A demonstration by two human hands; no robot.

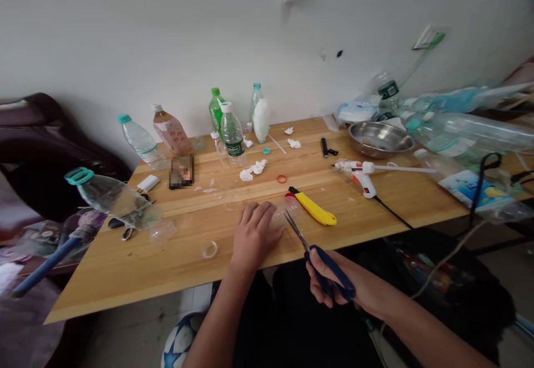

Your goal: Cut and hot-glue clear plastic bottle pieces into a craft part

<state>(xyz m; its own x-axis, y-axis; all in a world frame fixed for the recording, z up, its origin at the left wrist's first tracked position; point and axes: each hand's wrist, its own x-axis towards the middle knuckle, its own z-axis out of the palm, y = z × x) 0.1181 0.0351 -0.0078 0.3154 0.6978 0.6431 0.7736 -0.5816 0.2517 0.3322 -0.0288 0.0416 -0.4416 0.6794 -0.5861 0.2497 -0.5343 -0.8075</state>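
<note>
My right hand [327, 279] grips a pair of scissors [308, 245] by the dark blue handles, just off the table's front edge. The narrow blades point up and left, a slim gap between their tips. My left hand [255, 232] lies palm down on the wood with its fingers stretched out. Beside its fingertips is a clear plastic piece [291, 207], partly hidden, so I cannot tell whether the hand touches it. A yellow utility knife [315, 207] rests just right of that piece, and a small red ring [281, 179] lies behind it.
A white glue gun [362, 176] with a cord and a metal bowl [381, 139] stand right. Several plastic bottles [232, 134] line the back; more lie at far right. A large cut bottle [114, 198] leans left near a clear ring [209, 249]. Crumpled tissue [253, 170] lies mid-table.
</note>
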